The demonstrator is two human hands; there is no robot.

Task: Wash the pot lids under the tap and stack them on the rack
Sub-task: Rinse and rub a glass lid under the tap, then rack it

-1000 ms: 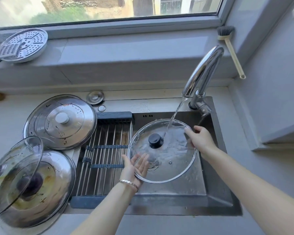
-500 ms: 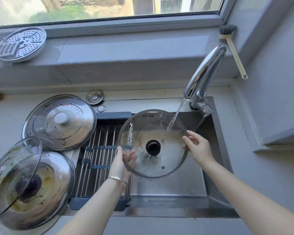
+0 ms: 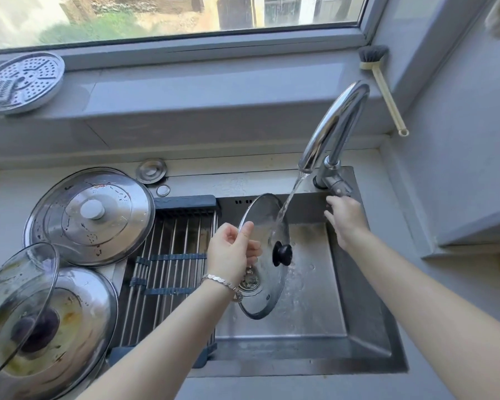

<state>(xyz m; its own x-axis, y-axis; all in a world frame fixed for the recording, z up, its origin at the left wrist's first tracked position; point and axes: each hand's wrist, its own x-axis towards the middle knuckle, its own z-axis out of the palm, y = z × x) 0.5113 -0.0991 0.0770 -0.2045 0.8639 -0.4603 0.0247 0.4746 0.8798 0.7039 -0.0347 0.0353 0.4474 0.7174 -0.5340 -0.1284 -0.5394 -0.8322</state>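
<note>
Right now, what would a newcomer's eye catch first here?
The glass lid, held nearly on edge over the sink by the left hand, with tap water running down it. The right hand reaches toward the tap's base. Dirty lids wait at left, beside the rack.

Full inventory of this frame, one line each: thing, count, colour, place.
Glass lid: 1, clear with black knob, held on edge over the sink, water hitting it.
Tap: 1, chrome, back right of the sink, running.
Sink: 1, steel, centre.
Rack: 1, steel rods with dark ends, over the sink's left part, bare.
Steel lids: 2, silver, stained, left counter.
Second glass lid: 1, clear, greasy, leaning on the nearer steel lid.
Steamer plate: 1, silver, left windowsill.
Brush: 1, cream handle, dark bristles, right windowsill corner.
Left hand: grip on the glass lid's rim.
Right hand: at the tap handle.
</note>
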